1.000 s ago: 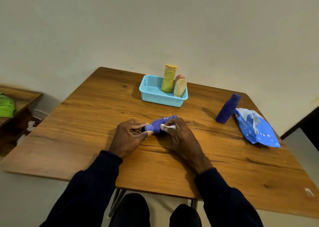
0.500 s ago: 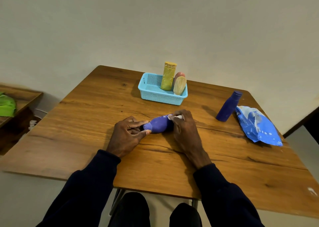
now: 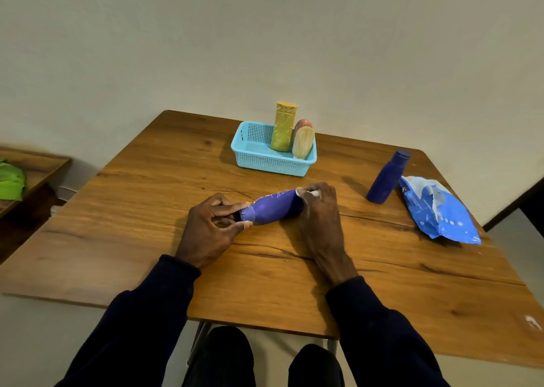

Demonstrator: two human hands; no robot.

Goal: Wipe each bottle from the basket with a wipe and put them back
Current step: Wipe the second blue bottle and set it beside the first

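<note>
Head view. Wooden bench (image 3: 132, 225) set against a plain wall, seen from above and in front.

- Purple bottle (image 3: 272, 210) lies on its side near the bench's middle, neck end to the left, held between both hands.
- Left hand (image 3: 210, 229): fingers and thumb curled in, pinching the bottle's neck end. Cap mostly hidden by the fingertips.
- Right hand (image 3: 319, 213): fingers curled over the bottle's base end, pressing a white wipe (image 3: 313, 193) against it. Only a small edge of the wipe shows past the fingertips.
- Light blue basket (image 3: 265, 164) farther back on the bench, well apart from the hands. In its right half: a yellow bottle (image 3: 283, 127) upright, a cream bottle (image 3: 303, 142) leaning just beside it, a pinkish bottle (image 3: 303, 122) partly hidden behind the cream one.
- Dark blue bottle (image 3: 387, 177) stands on the bench to the right, outside the basket, just beside a crumpled blue wipes pack (image 3: 438, 210); cannot tell whether they touch.
- Far left, off the bench: low wooden shelf (image 3: 38, 166) with something green (image 3: 10, 179) on it.
- Dark sleeves and knees at the bottom edge.
</note>
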